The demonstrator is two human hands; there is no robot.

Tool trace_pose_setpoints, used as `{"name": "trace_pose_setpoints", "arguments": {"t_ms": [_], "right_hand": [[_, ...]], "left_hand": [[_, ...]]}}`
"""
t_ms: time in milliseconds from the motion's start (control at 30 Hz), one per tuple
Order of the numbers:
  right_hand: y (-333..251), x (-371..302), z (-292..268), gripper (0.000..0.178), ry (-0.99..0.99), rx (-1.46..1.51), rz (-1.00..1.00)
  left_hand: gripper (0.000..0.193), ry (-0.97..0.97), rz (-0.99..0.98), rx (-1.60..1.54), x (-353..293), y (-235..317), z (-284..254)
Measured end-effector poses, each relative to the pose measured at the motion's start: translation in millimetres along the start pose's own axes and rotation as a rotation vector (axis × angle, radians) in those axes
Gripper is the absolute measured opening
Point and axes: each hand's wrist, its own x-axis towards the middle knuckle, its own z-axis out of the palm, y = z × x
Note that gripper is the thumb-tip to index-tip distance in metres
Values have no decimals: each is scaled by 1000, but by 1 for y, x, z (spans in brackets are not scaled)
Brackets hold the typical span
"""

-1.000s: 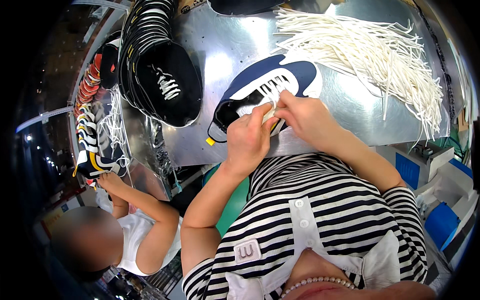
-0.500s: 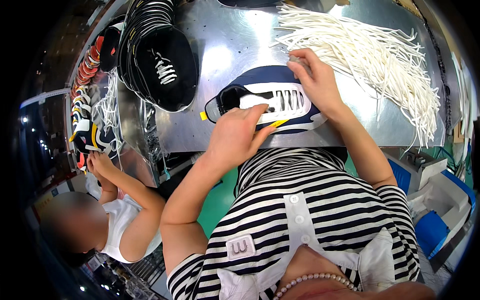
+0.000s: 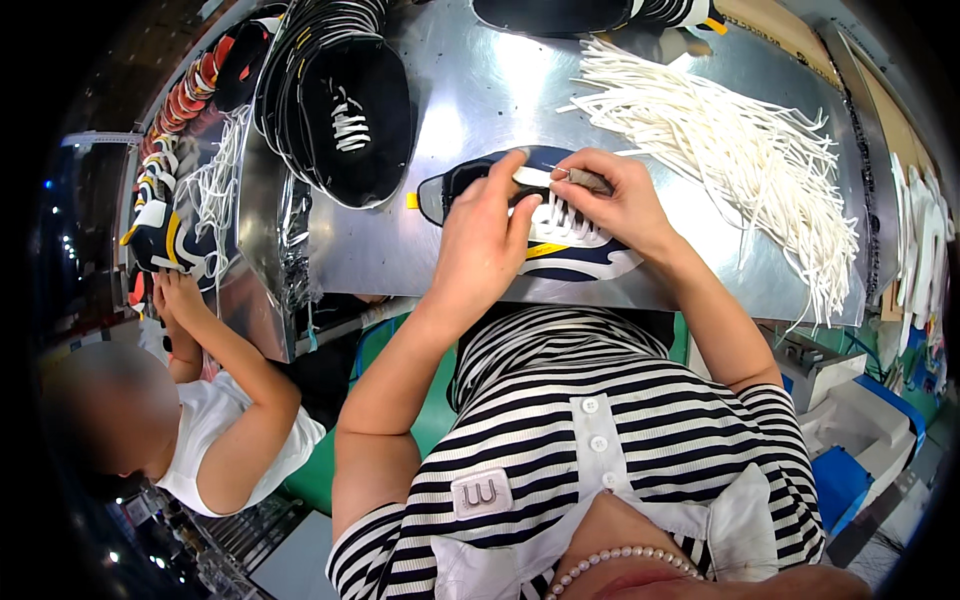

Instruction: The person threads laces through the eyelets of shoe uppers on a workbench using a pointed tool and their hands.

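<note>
A navy and white shoe upper (image 3: 585,262) with white laces and a yellow side stripe lies on the metal table in front of me. My left hand (image 3: 485,235) grips its opening, with index finger and thumb on either side of the white eyelet area. Over the far eyelet row, my right hand (image 3: 622,200) pinches a small hook tool (image 3: 590,181) with a grey handle. Its thin metal tip points toward the white eyelet strip (image 3: 533,177). My fingers hide part of the shoe's opening and some of the laces.
A pile of white laces (image 3: 720,150) lies at the right of the table (image 3: 350,245). Stacked black shoe uppers (image 3: 375,120) stand at the left, and another dark upper (image 3: 550,12) lies at the far edge. On the left, a co-worker's hands (image 3: 180,295) touch similar uppers.
My right hand has come from beyond the shoe's far edge back to the eyelets with the hook tool. My left hand has shifted from the near side to the far eyelet strip.
</note>
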Motion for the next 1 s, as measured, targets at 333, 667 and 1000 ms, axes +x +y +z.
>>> {"name": "trace_pose_setpoints", "arguments": {"t_ms": [333,667,1000], "right_hand": [[0,-5,-16,14,-178,19,-52],[0,-5,-16,19,-393,-343,-334],[14,-13,-21,9,-15,60,21]], "left_hand": [[27,35,-30,-80,18,-22,13],[26,12,-28,-116,17,-28,9],[28,-2,84,63,20,-24,7]]}}
